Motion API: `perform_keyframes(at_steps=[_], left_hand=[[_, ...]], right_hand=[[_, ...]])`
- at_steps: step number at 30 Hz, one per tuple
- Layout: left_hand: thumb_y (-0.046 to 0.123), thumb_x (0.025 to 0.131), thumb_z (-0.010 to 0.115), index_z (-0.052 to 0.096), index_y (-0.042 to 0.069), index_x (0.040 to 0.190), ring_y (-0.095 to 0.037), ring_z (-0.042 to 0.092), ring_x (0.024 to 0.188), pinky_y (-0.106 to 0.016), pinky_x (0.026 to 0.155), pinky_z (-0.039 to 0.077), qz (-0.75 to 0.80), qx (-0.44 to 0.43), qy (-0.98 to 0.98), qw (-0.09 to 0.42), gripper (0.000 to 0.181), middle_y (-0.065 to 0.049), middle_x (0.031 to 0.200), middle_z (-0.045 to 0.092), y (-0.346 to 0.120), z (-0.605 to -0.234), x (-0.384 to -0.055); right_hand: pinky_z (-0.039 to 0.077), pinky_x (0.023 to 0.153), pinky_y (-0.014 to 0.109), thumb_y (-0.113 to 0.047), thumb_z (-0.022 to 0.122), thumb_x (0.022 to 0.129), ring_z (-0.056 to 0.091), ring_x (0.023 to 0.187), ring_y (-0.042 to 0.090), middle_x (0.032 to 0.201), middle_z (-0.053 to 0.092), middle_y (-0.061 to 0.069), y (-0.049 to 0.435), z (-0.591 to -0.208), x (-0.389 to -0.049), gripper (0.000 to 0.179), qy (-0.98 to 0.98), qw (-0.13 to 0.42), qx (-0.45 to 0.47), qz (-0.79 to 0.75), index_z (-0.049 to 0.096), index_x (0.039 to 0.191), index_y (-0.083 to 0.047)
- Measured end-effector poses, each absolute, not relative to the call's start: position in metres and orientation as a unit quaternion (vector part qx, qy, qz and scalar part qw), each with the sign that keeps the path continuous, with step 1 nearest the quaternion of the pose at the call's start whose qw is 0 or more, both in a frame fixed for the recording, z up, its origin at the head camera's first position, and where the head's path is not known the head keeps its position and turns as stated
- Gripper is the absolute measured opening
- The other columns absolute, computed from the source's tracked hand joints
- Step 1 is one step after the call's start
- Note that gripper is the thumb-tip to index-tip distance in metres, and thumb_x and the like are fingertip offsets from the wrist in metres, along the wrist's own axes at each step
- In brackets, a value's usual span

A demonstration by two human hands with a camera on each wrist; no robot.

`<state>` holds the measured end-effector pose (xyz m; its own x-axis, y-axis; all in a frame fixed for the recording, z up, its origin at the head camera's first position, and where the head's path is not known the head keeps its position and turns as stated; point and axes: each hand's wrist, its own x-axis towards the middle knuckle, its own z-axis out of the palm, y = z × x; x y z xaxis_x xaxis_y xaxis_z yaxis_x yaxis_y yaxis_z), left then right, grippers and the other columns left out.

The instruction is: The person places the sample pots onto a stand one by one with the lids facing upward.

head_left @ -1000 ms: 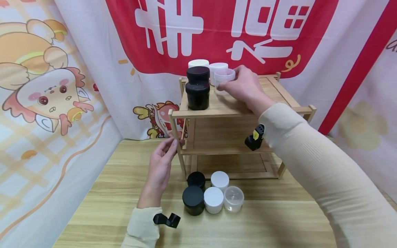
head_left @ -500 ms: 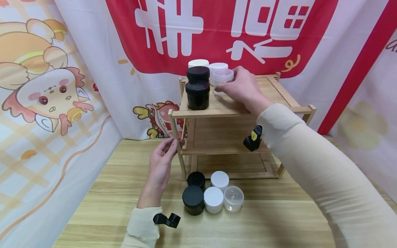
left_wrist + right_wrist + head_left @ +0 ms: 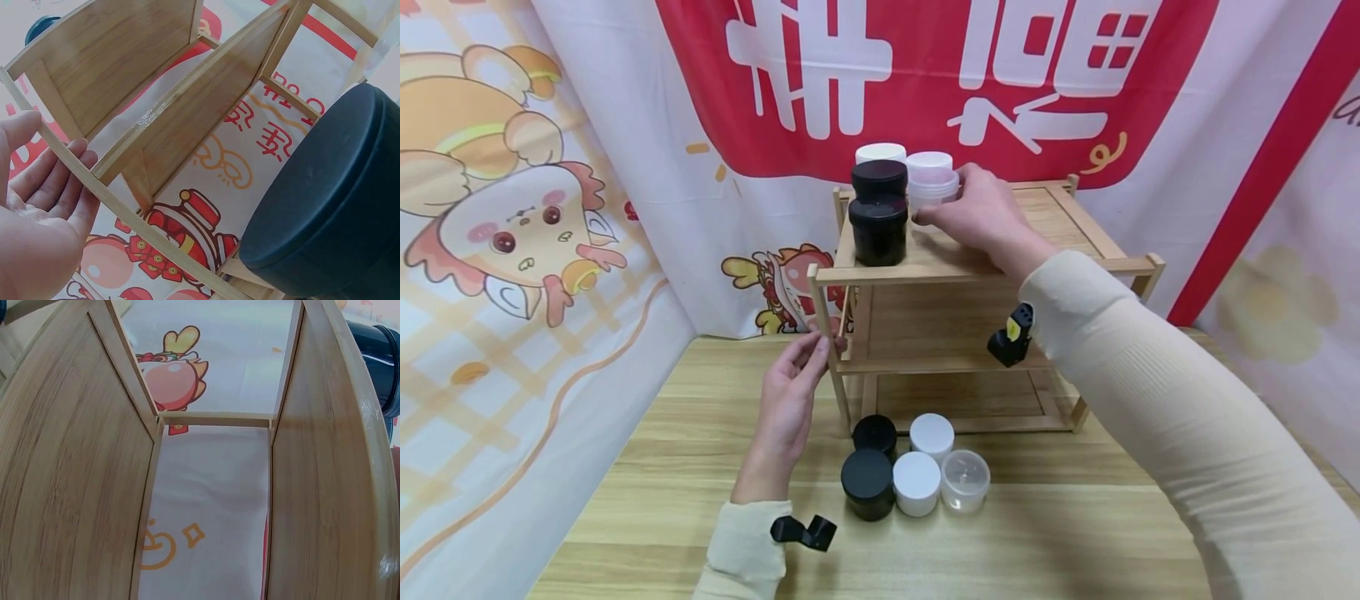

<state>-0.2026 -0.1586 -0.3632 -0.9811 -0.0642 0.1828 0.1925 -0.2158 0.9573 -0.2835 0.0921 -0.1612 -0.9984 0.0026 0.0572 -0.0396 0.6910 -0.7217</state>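
Note:
On the top shelf of a wooden three-tier rack [image 3: 985, 274], my right hand [image 3: 988, 212] holds a clear plastic jar [image 3: 932, 193], thumb on the near side and fingers behind. The hand hides the jar's right side. Close to its left stand two stacked black jars [image 3: 878, 229]. White jars [image 3: 929, 162] rise behind, one directly past the clear jar. My left hand [image 3: 790, 392] grips the rack's front left post [image 3: 72, 161], thumb on one side and fingers on the other. The right wrist view catches the rack's shelf [image 3: 325, 462] but not the hand.
On the table [image 3: 647, 500] before the rack, several lidded jars stand close together: black ones [image 3: 868, 479], white ones [image 3: 917, 479] and a clear one [image 3: 966, 477]. The rack's middle shelf [image 3: 947, 325] lies below the right forearm. Printed cloth [image 3: 640, 100] hangs behind and left.
My right hand has shifted slightly left and away from me with the clear jar, which now overlaps the white jar behind it. The left hand stays on the post.

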Motion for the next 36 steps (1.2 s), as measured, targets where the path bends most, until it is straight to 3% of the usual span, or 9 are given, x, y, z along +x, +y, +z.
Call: perform_keyframes(at_steps=[7, 16, 24, 36], left_hand=[[0.020, 0.112, 0.060, 0.063, 0.005, 0.137, -0.015, 0.066, 0.126, -0.028, 0.121, 0.046, -0.780, -0.053, -0.619, 0.081, 0.029, 0.003, 0.123, 0.072, -0.157, -0.364, -0.202], [0.022, 0.112, 0.060, 0.058, -0.002, 0.143, -0.015, 0.063, 0.127, -0.029, 0.120, 0.046, -0.778, -0.050, -0.621, 0.079, 0.039, 0.004, 0.122, 0.072, -0.156, -0.363, -0.202], [0.020, 0.111, 0.061, 0.062, 0.004, 0.139, -0.016, 0.063, 0.127, -0.031, 0.122, 0.044, -0.780, -0.043, -0.619, 0.079, 0.032, 0.005, 0.120, 0.074, -0.156, -0.363, -0.203], [0.021, 0.112, 0.060, 0.056, -0.003, 0.145, -0.015, 0.063, 0.126, -0.029, 0.121, 0.045, -0.776, -0.035, -0.625, 0.079, 0.041, 0.007, 0.120, 0.073, -0.158, -0.361, -0.201]], right_hand=[[0.047, 0.119, 0.044, -0.043, 0.082, 0.092, 0.054, 0.133, 0.026, 0.159, 0.052, 0.007, 0.095, -0.161, -0.282, 0.085, -0.919, 0.027, 0.010, 0.394, 0.038, 0.160, -0.017], [0.048, 0.121, 0.046, -0.046, 0.084, 0.091, 0.051, 0.141, 0.028, 0.161, 0.052, 0.009, 0.111, -0.158, -0.272, 0.090, -0.906, 0.029, 0.017, 0.421, 0.037, 0.162, -0.017], [0.051, 0.120, 0.051, -0.058, 0.083, 0.088, 0.051, 0.149, 0.028, 0.166, 0.049, 0.005, 0.143, -0.158, -0.248, 0.098, -0.897, 0.044, 0.012, 0.440, 0.035, 0.166, -0.023], [0.051, 0.120, 0.051, -0.058, 0.081, 0.091, 0.053, 0.149, 0.026, 0.163, 0.054, 0.002, 0.178, -0.177, -0.202, 0.088, -0.868, 0.089, 0.045, 0.487, 0.042, 0.163, -0.026]])
